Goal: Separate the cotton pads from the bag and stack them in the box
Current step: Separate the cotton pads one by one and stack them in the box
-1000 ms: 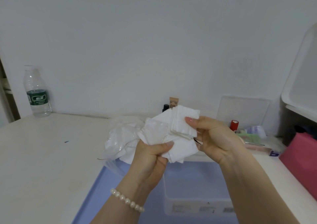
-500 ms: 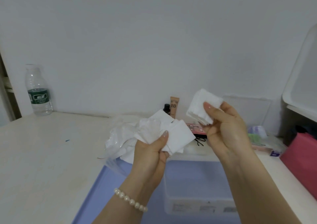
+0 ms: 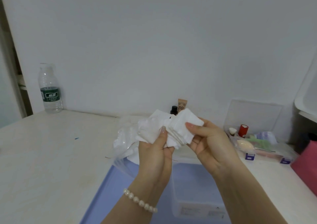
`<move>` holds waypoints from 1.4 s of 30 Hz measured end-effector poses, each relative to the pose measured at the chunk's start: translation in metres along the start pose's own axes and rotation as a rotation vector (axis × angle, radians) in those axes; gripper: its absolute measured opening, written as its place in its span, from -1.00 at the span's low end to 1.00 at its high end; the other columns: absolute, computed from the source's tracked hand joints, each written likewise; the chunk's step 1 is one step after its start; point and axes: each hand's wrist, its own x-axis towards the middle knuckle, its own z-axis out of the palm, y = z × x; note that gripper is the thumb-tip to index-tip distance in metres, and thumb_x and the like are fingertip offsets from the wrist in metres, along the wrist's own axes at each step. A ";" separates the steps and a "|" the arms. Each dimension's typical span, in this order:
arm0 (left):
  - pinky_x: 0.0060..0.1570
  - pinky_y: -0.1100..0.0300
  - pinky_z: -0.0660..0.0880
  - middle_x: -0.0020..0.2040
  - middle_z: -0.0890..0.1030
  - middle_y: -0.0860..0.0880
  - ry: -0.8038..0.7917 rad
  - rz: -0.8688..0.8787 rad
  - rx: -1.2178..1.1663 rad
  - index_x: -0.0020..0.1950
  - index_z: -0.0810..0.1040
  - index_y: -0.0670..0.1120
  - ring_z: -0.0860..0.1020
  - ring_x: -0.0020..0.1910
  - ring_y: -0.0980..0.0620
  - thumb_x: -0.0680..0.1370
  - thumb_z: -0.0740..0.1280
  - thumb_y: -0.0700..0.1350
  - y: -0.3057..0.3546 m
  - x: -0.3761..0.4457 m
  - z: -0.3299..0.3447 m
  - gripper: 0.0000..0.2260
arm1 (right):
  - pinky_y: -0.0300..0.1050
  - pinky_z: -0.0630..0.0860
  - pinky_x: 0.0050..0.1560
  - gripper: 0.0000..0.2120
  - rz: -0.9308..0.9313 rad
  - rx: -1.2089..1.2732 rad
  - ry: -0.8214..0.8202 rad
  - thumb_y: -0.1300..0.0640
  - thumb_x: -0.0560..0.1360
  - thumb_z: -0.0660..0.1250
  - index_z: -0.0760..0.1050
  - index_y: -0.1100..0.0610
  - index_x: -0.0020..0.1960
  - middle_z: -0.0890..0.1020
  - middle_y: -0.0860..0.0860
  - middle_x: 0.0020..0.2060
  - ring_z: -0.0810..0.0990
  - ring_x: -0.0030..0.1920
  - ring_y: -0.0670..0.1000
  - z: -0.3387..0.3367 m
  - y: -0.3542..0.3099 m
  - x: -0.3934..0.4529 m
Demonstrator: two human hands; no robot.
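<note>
Your right hand (image 3: pixel 208 138), raised half second ago, now back at frame centre, pinching pad stack (image 3: pixel 184 127). Left hand (image 3: pixel 154 148) grips bagged pads (image 3: pixel 149 129). Separation ongoing; box (image 3: pixel 193 186) awaits.

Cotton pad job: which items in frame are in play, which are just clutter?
In play:
- left hand holding loose pads
- right hand pinching a pad stack
- bag, under the left hand
- clear box, below the hands

Clutter:
- water bottle
- BB tube
- dark bottle
- organiser with red roll
- pink thing
</note>
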 end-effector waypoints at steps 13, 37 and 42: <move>-0.10 0.09 0.62 0.01 0.66 -0.22 -0.006 -0.103 -0.102 0.22 0.47 -0.31 0.65 -0.01 -0.10 0.53 0.22 -0.38 0.002 0.002 -0.002 -0.73 | -0.12 0.62 -0.22 -0.82 -0.088 -0.216 0.092 0.45 0.38 0.34 0.53 0.23 -0.09 0.66 0.13 -0.16 0.66 -0.15 0.07 -0.001 0.004 0.001; -0.26 0.21 0.60 -0.10 0.70 0.02 -0.059 -0.033 0.248 0.12 0.52 -0.09 0.67 -0.11 0.09 0.52 0.30 -0.31 0.000 -0.003 -0.004 -0.78 | -0.28 0.49 -0.45 -0.58 -0.225 -0.367 -0.297 0.20 -0.14 0.63 0.57 0.10 -0.33 0.59 0.03 -0.42 0.58 -0.43 -0.04 -0.049 -0.059 -0.007; -0.23 0.22 0.59 0.09 0.65 -0.10 -0.090 0.013 0.272 0.26 0.47 -0.15 0.65 0.03 0.00 0.52 0.29 -0.33 -0.004 -0.003 -0.004 -0.69 | -0.21 0.57 -0.35 -0.57 -0.109 -0.597 -0.413 0.36 -0.04 0.59 0.65 0.08 -0.22 0.67 0.05 -0.33 0.64 -0.34 -0.03 -0.038 -0.048 -0.008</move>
